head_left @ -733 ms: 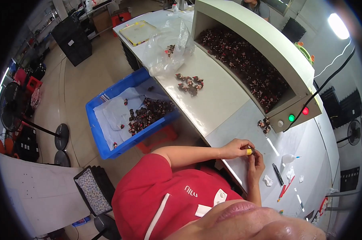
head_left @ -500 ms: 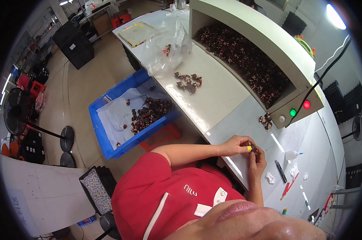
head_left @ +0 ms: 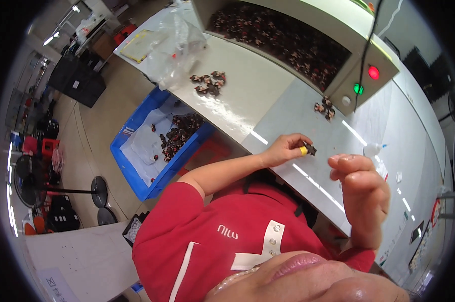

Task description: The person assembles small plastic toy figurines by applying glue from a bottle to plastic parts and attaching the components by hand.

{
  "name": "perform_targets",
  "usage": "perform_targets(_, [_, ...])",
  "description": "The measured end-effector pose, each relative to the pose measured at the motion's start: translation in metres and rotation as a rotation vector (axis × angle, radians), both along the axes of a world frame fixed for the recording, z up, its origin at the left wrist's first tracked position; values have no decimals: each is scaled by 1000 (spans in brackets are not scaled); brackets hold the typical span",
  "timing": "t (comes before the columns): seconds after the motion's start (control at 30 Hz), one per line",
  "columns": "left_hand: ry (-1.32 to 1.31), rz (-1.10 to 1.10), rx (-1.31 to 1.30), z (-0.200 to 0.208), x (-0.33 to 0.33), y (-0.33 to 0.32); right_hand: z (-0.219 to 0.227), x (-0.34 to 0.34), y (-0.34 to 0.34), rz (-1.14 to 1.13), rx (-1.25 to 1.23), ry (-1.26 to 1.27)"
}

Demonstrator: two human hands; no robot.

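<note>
Over the table, my left hand (head_left: 286, 150) pinches a small dark figurine (head_left: 311, 149) between thumb and fingers. A yellow band (head_left: 303, 150) wraps one of its fingertips. My right hand (head_left: 364, 189) is raised close to the camera, apart from the figurine, with its fingers bent inward; what they hold, if anything, does not show. Beyond the hands, a few similar dark figurines (head_left: 325, 107) lie by the control panel of a box-shaped machine (head_left: 376, 58). Another group of figurines (head_left: 209, 83) sits farther left on the table.
Many figurines fill the machine's opening (head_left: 282, 43). A blue crate (head_left: 142, 183) with white lining and more figurines stands left of the table (head_left: 267, 118). A clear plastic bag (head_left: 174, 50) lies at its far left. A small white bottle (head_left: 372, 149) is beyond my right hand.
My right hand has let go of the figurine and come up toward the camera. My left hand keeps the figurine. The whole view has shifted with my head.
</note>
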State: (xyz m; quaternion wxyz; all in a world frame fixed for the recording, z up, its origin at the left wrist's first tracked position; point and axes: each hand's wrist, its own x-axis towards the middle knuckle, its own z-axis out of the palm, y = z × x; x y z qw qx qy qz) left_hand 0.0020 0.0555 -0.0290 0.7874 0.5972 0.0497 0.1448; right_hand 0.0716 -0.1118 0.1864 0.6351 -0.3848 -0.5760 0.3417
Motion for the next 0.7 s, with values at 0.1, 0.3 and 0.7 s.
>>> perform_targets(0.1, [14, 29, -97, 1, 3, -5, 48, -20, 5, 113, 5, -2])
perform_targets(0.3, [-1, 52, 89, -5, 3, -1, 71, -30, 3, 209, -69, 92])
perform_targets(0.7, [-34, 32, 112, 2, 3, -8, 99, -47, -82, 50, -359, 550])
